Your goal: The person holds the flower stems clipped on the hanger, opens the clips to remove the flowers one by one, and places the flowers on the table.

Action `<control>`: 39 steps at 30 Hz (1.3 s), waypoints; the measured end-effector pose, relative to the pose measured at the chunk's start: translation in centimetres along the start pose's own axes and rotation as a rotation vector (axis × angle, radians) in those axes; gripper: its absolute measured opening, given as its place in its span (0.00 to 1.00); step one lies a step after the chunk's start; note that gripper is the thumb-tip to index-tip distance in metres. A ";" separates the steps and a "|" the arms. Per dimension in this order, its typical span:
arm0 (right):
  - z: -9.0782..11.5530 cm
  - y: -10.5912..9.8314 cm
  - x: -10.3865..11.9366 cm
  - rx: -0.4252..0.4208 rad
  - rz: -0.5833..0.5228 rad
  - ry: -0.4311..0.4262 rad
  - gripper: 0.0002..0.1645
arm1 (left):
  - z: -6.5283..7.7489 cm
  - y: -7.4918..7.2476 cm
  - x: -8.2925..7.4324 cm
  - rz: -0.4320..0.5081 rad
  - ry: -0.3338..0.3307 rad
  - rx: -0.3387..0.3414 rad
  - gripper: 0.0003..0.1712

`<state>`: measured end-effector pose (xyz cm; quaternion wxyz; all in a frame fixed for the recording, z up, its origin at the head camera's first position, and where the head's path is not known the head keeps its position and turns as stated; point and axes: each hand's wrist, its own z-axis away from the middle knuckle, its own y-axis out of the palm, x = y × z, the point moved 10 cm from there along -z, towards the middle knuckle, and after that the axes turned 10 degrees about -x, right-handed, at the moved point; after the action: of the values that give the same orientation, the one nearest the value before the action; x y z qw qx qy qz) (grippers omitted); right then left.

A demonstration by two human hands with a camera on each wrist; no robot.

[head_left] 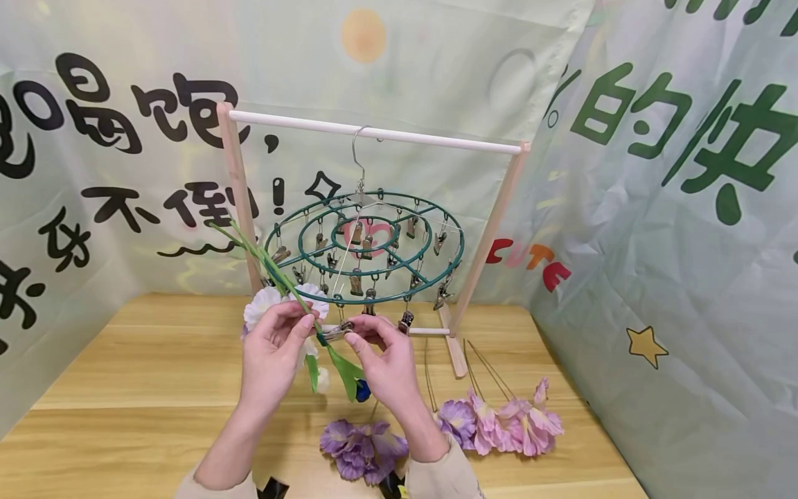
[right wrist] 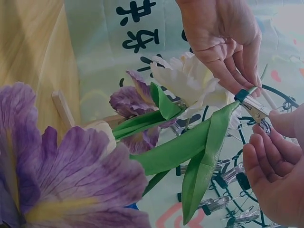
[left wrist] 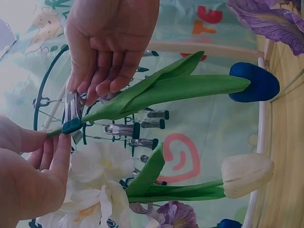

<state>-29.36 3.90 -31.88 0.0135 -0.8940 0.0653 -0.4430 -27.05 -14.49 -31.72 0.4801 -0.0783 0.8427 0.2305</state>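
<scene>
My left hand [head_left: 271, 357] pinches the green stem of an upside-down artificial blue tulip [left wrist: 254, 81], whose head points down toward the table. In the right hand [head_left: 389, 364], thumb and fingers pinch a metal clip [right wrist: 252, 108] at its handle end. The clip's dark green tip lies across the tulip stem, right beside the left fingertips. This clip belongs to a round green drying hanger [head_left: 364, 302] with several other hanging clips. Left of the hands, white flowers [head_left: 262, 306] and a white tulip [left wrist: 248, 175] hang head down, with a purple flower [right wrist: 130, 99] behind them.
A wooden stand [head_left: 492, 239] with a white top rod [head_left: 430, 141] carries the hanger by its hook. On the wooden table [head_left: 125, 388] lie a purple flower [head_left: 361, 447] near the right forearm and pink-purple flowers [head_left: 524, 423] to the right. Printed cloth [head_left: 623, 242] surrounds the table.
</scene>
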 end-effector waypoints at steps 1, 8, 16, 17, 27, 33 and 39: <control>0.0 0.0 0.0 -0.002 0.001 -0.002 0.10 | 0.0 0.0 0.0 -0.006 -0.003 0.001 0.11; 0.0 -0.1 0.0 -0.009 -0.002 -0.017 0.10 | 0.1 0.1 -0.1 -0.013 -0.010 0.004 0.11; 0.0 -0.2 0.3 -0.017 0.002 -0.035 0.10 | 0.1 0.2 -0.3 -0.015 -0.005 0.014 0.11; 0.0 -0.2 0.3 -0.020 0.000 -0.035 0.09 | 0.1 0.2 -0.3 -0.012 -0.007 0.014 0.11; 0.3 -0.2 0.3 -0.041 -0.019 -0.036 0.09 | 0.3 0.2 -0.4 0.002 -0.015 0.024 0.11; 0.3 -0.2 0.3 -0.044 -0.038 -0.039 0.09 | 0.2 0.2 -0.4 0.010 -0.015 0.029 0.11; 0.2 -0.4 0.2 -0.052 -0.054 -0.028 0.09 | 0.2 0.1 -0.6 -0.008 -0.009 0.028 0.11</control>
<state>-29.01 4.27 -31.81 -0.0209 -0.9017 0.0522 -0.4286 -26.68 -14.33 -31.27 0.4857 -0.0742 0.8434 0.2172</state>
